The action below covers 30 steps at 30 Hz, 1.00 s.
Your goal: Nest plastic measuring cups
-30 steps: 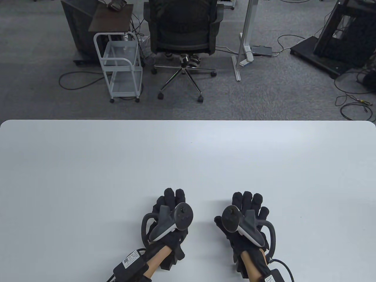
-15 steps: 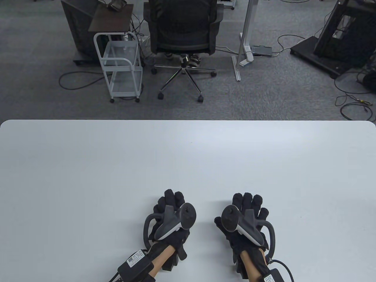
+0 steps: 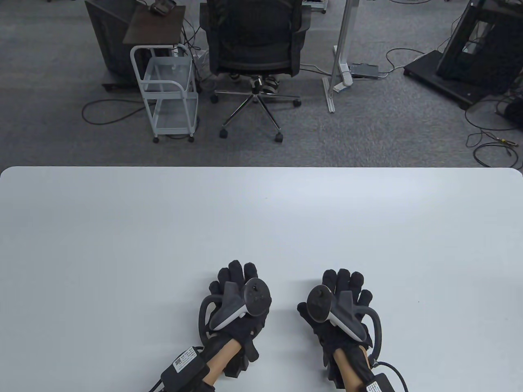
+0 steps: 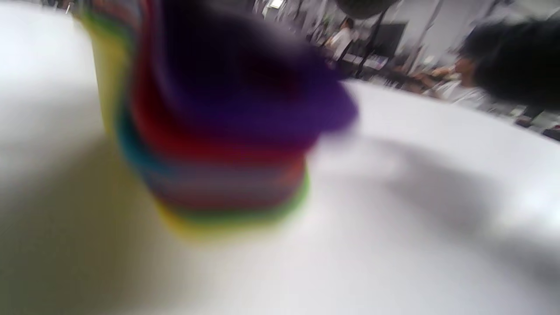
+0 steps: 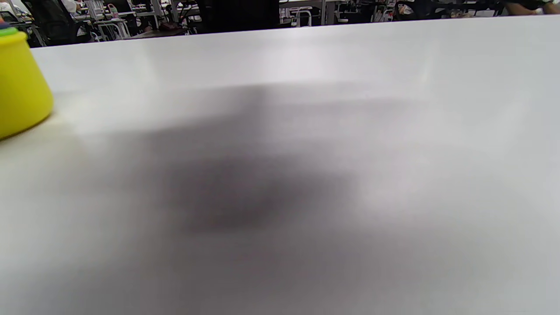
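Observation:
A blurred stack of nested measuring cups (image 4: 218, 131), purple on top with red, blue, green and yellow rims below, fills the left wrist view and stands on the white table (image 3: 261, 212). Its yellow outer cup (image 5: 19, 83) shows at the left edge of the right wrist view. In the table view the stack is hidden under my left hand (image 3: 237, 281), which lies over it. I cannot see whether its fingers grip the stack. My right hand (image 3: 343, 286) rests flat on the table to the right of it, fingers stretched out and empty.
The hands sit near the table's front edge at the middle. Beyond the far edge are an office chair (image 3: 253, 41), a white wire cart (image 3: 167, 90) and cables on the grey carpet.
My left hand rocked slightly to the right and came back. My right hand has barely moved.

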Each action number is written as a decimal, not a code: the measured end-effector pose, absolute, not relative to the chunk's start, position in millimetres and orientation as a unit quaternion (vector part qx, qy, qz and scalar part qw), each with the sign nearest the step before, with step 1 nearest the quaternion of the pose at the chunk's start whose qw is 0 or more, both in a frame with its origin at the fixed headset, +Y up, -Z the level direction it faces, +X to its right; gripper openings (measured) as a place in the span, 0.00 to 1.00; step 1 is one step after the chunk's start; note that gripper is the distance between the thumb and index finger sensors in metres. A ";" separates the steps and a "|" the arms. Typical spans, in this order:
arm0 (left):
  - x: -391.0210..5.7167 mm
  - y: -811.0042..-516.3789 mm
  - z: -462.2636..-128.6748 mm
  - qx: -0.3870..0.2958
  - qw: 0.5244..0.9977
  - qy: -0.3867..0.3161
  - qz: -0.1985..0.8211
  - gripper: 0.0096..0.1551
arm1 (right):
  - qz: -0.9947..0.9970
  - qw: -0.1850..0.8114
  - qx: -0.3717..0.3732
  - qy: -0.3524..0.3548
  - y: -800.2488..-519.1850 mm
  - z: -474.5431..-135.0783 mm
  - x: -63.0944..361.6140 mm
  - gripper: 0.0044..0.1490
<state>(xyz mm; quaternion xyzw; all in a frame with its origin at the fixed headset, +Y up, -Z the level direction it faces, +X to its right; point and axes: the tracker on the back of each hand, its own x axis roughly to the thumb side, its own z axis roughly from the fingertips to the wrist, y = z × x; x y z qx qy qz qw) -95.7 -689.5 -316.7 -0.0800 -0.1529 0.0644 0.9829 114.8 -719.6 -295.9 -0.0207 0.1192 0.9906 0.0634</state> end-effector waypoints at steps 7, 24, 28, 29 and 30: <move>-173.3 -652.2 -306.3 0.004 0.984 -0.177 0.027 0.56 | 0.994 0.057 0.000 0.095 -715.1 -292.6 108.1 0.64; -256.5 -709.6 -316.8 -0.071 0.992 -0.100 0.016 0.55 | 0.997 0.032 0.040 0.060 -715.4 -291.1 96.2 0.63; -251.1 -708.0 -315.2 -0.068 0.992 -0.107 0.015 0.55 | 0.996 0.032 0.041 0.071 -719.1 -292.6 95.5 0.63; -249.9 -707.8 -314.5 -0.067 0.992 -0.108 0.014 0.55 | 0.996 0.032 0.041 0.075 -720.1 -293.0 95.6 0.63; -248.8 -707.6 -313.8 -0.066 0.992 -0.110 0.011 0.55 | 0.996 0.033 0.040 0.077 -721.0 -293.3 95.7 0.63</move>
